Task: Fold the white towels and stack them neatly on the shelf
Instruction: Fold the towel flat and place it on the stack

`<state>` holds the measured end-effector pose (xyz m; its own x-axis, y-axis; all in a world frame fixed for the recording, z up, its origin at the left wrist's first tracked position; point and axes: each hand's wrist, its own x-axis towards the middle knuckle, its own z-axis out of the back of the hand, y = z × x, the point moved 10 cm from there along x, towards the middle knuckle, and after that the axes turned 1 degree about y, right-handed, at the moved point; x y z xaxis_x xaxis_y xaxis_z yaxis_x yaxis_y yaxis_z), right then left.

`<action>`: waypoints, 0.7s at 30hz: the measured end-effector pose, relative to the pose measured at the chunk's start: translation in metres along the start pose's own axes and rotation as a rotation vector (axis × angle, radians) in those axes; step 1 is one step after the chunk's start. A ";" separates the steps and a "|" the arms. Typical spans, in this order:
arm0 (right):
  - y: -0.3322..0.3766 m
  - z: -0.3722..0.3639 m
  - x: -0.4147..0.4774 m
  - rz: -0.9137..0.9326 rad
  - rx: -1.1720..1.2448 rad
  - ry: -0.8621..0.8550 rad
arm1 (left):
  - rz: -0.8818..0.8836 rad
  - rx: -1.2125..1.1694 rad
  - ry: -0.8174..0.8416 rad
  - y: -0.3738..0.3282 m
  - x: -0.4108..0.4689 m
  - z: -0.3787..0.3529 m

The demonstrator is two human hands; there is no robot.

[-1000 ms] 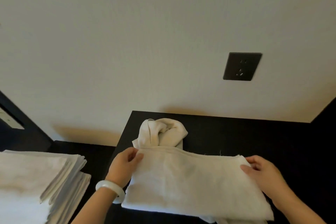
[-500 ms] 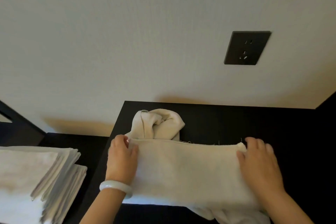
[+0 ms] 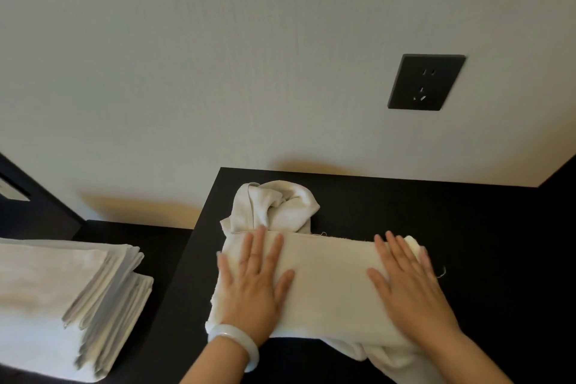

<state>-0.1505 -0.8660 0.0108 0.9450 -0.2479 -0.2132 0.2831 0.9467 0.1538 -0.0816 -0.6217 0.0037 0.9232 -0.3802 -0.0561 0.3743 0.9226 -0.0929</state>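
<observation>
A folded white towel (image 3: 327, 277) lies across the black table top (image 3: 467, 227) in front of me. My left hand (image 3: 254, 284), with a pale bangle at the wrist, presses flat on the towel's left end, fingers spread. My right hand (image 3: 408, 284) presses flat on its right end. A crumpled white towel (image 3: 277, 206) sits just behind the folded one, touching its far left edge. More loose white cloth (image 3: 392, 358) hangs out under the folded towel at the near right.
A stack of several folded white towels (image 3: 62, 299) lies on a lower dark surface at the left. A black wall socket (image 3: 425, 82) is on the pale wall behind the table. The table's left edge runs close to my left hand.
Both hands went from pinching the towel's far corners to lying flat on top of it. The fold was laid down and the towel now lies flatter.
</observation>
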 end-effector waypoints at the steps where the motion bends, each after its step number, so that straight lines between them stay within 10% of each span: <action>1: -0.008 0.001 -0.001 -0.021 -0.009 0.021 | 0.035 -0.004 0.022 0.010 0.000 0.000; 7: -0.006 0.006 -0.005 -0.111 -0.050 0.016 | 0.274 -0.085 0.071 0.053 -0.010 0.009; 14: 0.083 -0.006 -0.019 0.182 0.017 -0.040 | -0.102 0.004 0.032 -0.038 -0.025 0.012; 21: -0.027 0.007 -0.023 -0.132 -0.004 0.057 | 0.131 -0.094 0.182 0.037 -0.032 -0.001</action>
<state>-0.1792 -0.8876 0.0185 0.8890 -0.3582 -0.2853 0.4032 0.9077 0.1167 -0.0978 -0.5755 0.0013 0.9293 -0.2710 -0.2509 0.2348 0.9579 -0.1650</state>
